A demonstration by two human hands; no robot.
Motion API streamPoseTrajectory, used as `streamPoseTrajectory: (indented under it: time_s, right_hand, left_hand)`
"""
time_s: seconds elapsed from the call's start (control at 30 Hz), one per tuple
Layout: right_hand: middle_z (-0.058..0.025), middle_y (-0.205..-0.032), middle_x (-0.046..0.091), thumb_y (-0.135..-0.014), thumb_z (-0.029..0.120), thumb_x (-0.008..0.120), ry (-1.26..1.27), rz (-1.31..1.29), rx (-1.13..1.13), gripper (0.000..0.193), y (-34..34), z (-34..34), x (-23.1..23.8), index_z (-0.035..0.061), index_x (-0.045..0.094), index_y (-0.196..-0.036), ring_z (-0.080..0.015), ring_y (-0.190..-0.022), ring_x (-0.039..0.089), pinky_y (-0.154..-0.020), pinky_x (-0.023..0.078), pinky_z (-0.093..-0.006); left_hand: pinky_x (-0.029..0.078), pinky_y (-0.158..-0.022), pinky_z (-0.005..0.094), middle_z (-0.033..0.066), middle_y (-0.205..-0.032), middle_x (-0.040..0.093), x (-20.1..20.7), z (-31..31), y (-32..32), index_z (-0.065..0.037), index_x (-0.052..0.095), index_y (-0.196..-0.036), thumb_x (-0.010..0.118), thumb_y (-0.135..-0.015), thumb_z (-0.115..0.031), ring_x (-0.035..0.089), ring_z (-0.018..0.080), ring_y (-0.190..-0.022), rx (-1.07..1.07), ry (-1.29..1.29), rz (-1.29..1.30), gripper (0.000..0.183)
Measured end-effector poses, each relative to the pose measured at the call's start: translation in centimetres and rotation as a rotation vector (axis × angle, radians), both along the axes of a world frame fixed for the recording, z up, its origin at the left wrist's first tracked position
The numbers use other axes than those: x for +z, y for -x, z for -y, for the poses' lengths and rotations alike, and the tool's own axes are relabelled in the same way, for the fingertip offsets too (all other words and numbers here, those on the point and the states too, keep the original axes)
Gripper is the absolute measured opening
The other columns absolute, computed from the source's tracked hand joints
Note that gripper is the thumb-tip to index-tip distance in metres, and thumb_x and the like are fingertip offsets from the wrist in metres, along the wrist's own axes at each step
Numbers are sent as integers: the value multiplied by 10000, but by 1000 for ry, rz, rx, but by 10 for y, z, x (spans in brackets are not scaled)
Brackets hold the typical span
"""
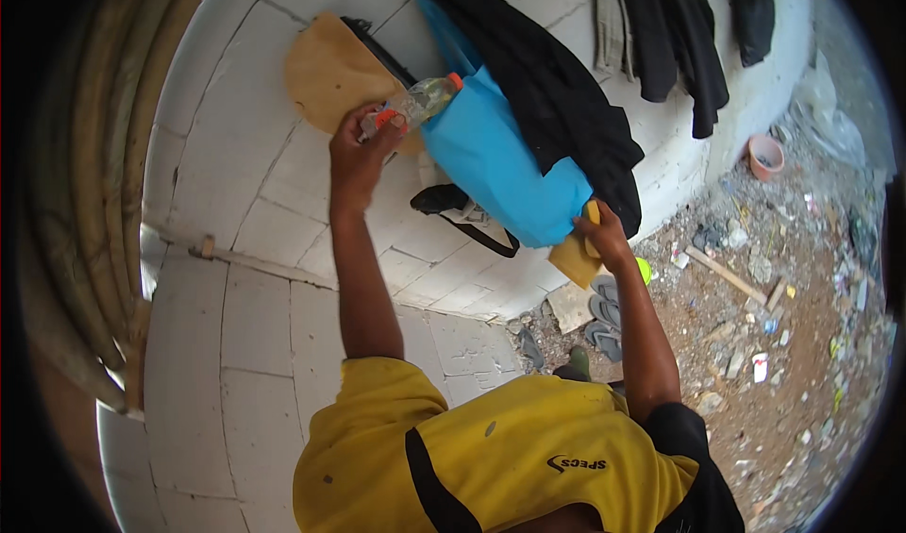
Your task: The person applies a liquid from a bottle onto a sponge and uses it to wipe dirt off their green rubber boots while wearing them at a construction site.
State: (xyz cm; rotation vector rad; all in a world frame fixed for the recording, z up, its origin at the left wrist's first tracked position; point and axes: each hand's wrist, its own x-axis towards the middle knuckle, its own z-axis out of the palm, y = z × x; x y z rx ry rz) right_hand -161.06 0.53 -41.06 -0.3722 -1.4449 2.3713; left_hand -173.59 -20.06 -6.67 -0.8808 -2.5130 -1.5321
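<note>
Clasping a clear bottle [420, 102] with an orange cap, the left hand [357, 156] had its grip closed around the bottle's end, atop the white block wall [226, 137]. Right of it lay a blue bag [500, 160]. The right hand [602, 234] pinched a yellow block [578, 258], grip shut.

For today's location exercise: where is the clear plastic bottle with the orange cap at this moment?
In the head view, the clear plastic bottle lies upper centre on the white block wall, gripped by the left hand, between the tan board and the blue bag.
</note>
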Motion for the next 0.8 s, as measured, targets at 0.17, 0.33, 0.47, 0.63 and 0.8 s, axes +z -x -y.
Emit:
streamPoseTrajectory:
  time_s: [0.17,0.33,0.47,0.63,0.8]
  right_hand:
    - [-70,-1041,637,-835,112,710,6,140,189,574,-59,-7,12,40,494,-1362,-149,-912,608,-827,497,-300]
    - [-23,-1012,614,-866,155,705,215,-64,106,558,-110,-3,42,79,484,-1373,-124,-919,582,-826,483,-269]
    - [-28,-1000,630,-810,119,742,147,-133,113,690,-154,6,79,117,428,-1425,-123,-910,591,-835,489,-272]
    - [-88,-968,645,-764,70,765,-184,37,-137,826,-192,24,76,136,345,-1473,-150,-896,609,-823,498,-314]
    - [-156,-1317,540,-713,211,827,-312,74,-417,921,-220,54,84,152,322,-1482,-255,-1155,547,-923,480,-383]
  left_hand:
    - [534,-890,350,121,-1237,546,-86,3,-30,-12,472,-1293,675,-907,-266,594,218,-1073,-152,-831,237,505]
    - [459,-990,430,94,-1198,586,-154,-4,-28,-74,481,-1319,625,-914,-384,586,245,-1053,-671,-869,509,529]
    - [450,-999,437,101,-1170,598,-188,1,51,-75,468,-1339,672,-872,-402,583,244,-1035,-673,-703,762,606]
    - [453,-1013,443,102,-1204,582,-209,-15,49,-36,476,-1328,657,-873,-458,574,235,-1109,-959,-406,907,647]
    - [484,-973,435,121,-1186,605,-255,-77,-62,-12,471,-1309,724,-785,-531,618,245,-1053,-1106,-382,1111,780]
